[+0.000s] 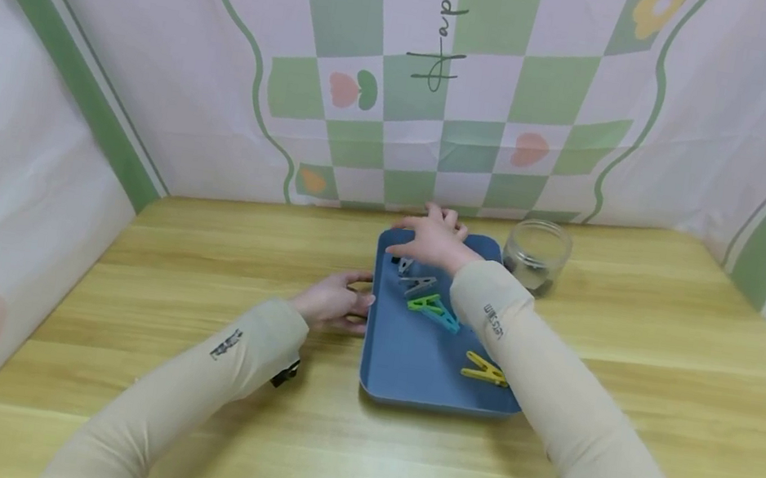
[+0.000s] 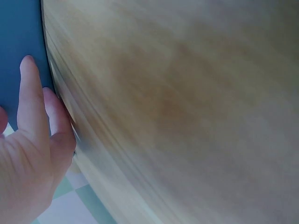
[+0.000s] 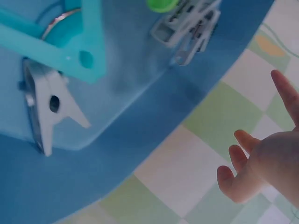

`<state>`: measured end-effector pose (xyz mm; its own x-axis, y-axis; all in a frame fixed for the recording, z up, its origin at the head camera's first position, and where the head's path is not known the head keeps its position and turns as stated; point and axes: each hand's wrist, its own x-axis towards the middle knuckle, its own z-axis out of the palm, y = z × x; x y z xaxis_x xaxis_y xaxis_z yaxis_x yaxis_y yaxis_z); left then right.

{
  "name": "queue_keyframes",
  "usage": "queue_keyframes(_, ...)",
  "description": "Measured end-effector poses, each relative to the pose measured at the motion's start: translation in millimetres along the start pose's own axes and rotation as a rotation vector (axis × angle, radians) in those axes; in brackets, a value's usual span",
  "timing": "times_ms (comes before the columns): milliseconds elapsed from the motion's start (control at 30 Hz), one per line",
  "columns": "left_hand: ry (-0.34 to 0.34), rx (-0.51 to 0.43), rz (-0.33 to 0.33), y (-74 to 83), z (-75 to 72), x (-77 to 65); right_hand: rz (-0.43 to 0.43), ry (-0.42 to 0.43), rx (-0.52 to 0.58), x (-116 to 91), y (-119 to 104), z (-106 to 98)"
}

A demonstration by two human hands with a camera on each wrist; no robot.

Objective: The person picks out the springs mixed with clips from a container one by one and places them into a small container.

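Observation:
A blue tray (image 1: 400,370) lies on the table with plastic clothespins inside. My left hand (image 1: 338,301) rests against its left side, and in the left wrist view its extended fingers (image 2: 31,93) lie along the blue wall. Over the tray's far left corner is my right hand (image 1: 431,238), fingers spread and holding nothing. Just below that hand are grey clothespins (image 1: 418,286), and a green clothespin (image 1: 424,303) lies across a light blue clothespin (image 1: 444,317). A yellow clothespin (image 1: 485,369) is near the front right, partly under the right sleeve.
Right of the tray's far corner stands a clear round jar (image 1: 537,254) with something dark in its bottom. The wooden table (image 1: 242,234) ends at a checkered cloth backdrop (image 1: 471,145) behind the tray.

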<state>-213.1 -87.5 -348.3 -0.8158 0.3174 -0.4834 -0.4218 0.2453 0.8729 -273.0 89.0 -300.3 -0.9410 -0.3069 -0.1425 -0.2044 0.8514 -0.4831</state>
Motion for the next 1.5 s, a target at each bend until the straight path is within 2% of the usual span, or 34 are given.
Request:
queue_keyframes(200, 0.004, -0.010, -0.003, -0.3, 1.0, 0.2, 0.045, -0.050, -0.063, 8, 6, 8)
queue_keyframes(800, 0.001, 0.006, -0.005, 1.3, 0.8, 1.2, 0.060, -0.033, -0.163, 26, 14, 21)
queue_keyframes(1067, 0.001, -0.012, -0.008, 0.5, -0.3, 1.6, 0.069, -0.026, -0.165, 32, 20, 24)
queue_keyframes(1500, -0.005, -0.017, -0.008, -1.6, -2.8, 2.5, 0.071, 0.029, -0.162, 33, 16, 27)
